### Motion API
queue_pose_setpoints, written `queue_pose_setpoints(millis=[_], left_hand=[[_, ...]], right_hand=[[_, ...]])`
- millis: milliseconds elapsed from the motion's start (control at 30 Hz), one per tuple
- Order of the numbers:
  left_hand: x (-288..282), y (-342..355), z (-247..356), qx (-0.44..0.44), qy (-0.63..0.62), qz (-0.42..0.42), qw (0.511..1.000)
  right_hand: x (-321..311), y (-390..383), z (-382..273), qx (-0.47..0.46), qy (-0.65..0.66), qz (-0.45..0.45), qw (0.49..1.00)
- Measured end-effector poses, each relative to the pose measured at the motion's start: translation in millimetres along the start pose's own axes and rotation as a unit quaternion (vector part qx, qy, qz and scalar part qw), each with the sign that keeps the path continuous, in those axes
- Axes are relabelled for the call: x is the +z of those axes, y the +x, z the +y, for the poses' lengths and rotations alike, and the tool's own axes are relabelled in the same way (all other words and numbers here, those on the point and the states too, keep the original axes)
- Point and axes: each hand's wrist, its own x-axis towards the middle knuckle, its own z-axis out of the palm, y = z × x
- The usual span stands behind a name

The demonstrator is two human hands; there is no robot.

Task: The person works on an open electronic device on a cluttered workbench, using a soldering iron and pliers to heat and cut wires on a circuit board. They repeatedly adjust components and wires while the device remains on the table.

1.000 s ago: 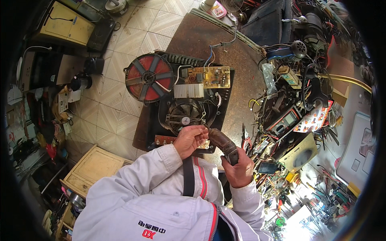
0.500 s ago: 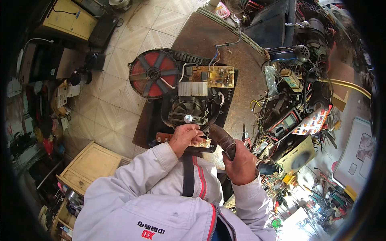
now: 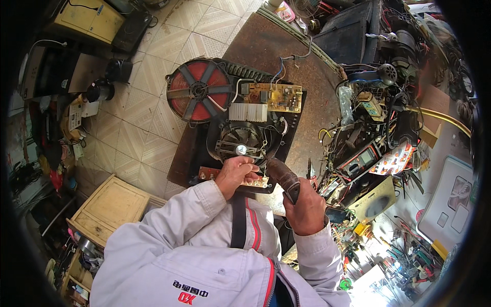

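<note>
Fingers of the right hand (image 3: 308,209) wrap a brown, bent tool (image 3: 282,176); beside the fan (image 3: 244,134), the left hand (image 3: 235,175) curls narrow, holding what, I can't tell

Brown tool (image 3: 283,176) (scuffed) tilted at open black housing's (image 3: 279,142) edge; fan (image 3: 243,135) exposed inside.

Head view, left fisheye of a side-by-side pair. From the wearer's head we look steeply down, past the pale jacket (image 3: 204,263) at the lower edge, onto the surface (image 3: 314,82); the fingers (image 3: 247,168) lie near mid-frame, within arm's reach. Our wide, upright field includes tiled floor (image 3: 143,110) at left; straight edges bend toward its rim.
</note>
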Motion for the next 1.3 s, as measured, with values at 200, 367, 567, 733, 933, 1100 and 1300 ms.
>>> queue_pose_setpoints(millis=[200,367,567,733,933,1100,1300], left_hand=[[-3,1,-2,0.006,0.002,-0.006,1.0],[-4,2,-2,-0.002,0.005,-0.001,1.0],[-3,4,-5,-0.006,0.001,0.007,1.0],[-2,11,-7,-0.001,0.025,0.016,1.0],[1,1,-7,0.034,0.066,0.037,0.997],[37,-16,-8,0.071,0.188,0.02,0.979],[129,14,-19,0.215,0.498,-0.059,0.838]], right_hand=[[-2,1,-4,-0.007,-0.011,0.007,1.0],[-12,5,-10,-0.082,-0.089,0.0,0.993],[-17,12,-12,-0.062,-0.121,-0.05,0.989],[-28,21,-2,-0.191,-0.14,0.039,0.971],[-37,-30,33,-0.099,-0.026,0.055,0.993],[-19,-104,94,0.049,0.169,0.025,0.984],[42,-145,145,0.132,0.144,0.079,0.978]])
